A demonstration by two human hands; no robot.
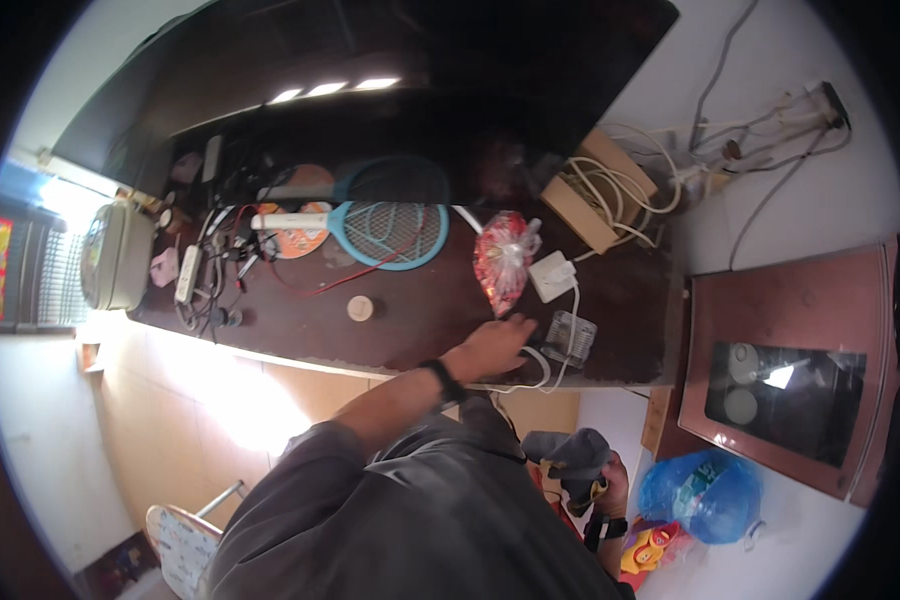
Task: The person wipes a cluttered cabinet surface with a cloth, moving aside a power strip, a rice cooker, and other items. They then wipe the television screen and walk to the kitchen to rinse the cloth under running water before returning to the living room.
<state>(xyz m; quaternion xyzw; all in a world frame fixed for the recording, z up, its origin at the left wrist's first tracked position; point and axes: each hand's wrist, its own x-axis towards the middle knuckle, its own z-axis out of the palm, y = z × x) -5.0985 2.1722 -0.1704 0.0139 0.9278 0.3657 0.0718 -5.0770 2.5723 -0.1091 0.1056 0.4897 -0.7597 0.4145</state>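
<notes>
My left hand, with a dark band at the wrist, reaches over the dark brown tabletop. Its fingers are apart, and nothing shows between them. Just beyond the fingertips lies a clear plastic bag with red contents, gathered at its middle. A white cable loops beside the thumb; whether they touch is unclear. To the right sits a small clear plastic basket, with the cable across it. Low on the right, my right hand grips a grey cloth item with yellow and black parts.
A large dark screen overhangs the table's back. Along the table are a blue electric swatter, a round wooden piece, a white adapter, tangled cords and a cardboard box. A pink-framed cabinet and a blue water bottle stand right.
</notes>
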